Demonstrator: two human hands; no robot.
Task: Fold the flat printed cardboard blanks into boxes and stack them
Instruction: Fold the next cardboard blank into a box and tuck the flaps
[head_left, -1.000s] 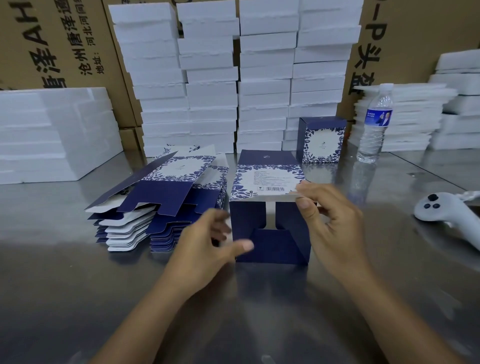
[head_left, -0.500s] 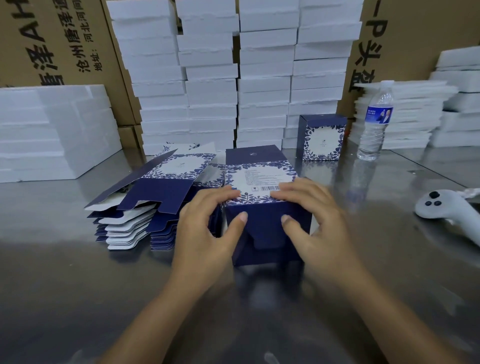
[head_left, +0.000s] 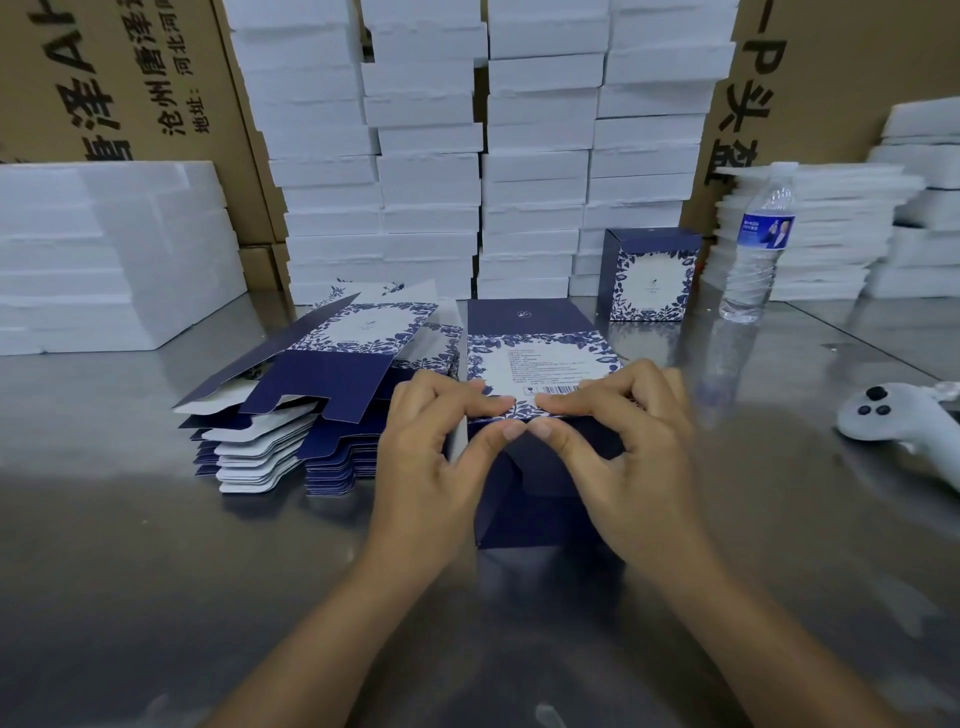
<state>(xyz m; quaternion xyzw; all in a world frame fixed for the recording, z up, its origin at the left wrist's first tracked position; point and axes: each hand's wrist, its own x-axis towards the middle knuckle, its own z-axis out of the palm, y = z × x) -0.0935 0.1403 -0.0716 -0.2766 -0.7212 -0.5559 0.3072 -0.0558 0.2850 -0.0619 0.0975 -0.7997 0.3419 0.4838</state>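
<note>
My left hand (head_left: 431, 457) and right hand (head_left: 623, 452) both pinch the near top edge of the blue floral box (head_left: 540, 358) at mid-tabletop, with my thumbs under it. Flat blanks (head_left: 311, 415) are stacked just left of it on the shiny steel tabletop (head_left: 130, 519). Near the far edge stand a folded box (head_left: 647, 275) and a water bottle (head_left: 756, 249). A white controller (head_left: 893, 415) lies at the right edge. White foam slabs (head_left: 431, 156) and brown cartons (head_left: 130, 78) line the back.

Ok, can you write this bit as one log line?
box: on table | left hand: pinches box edge | right hand: pinches box edge | flat blanks: piled beside box
</note>
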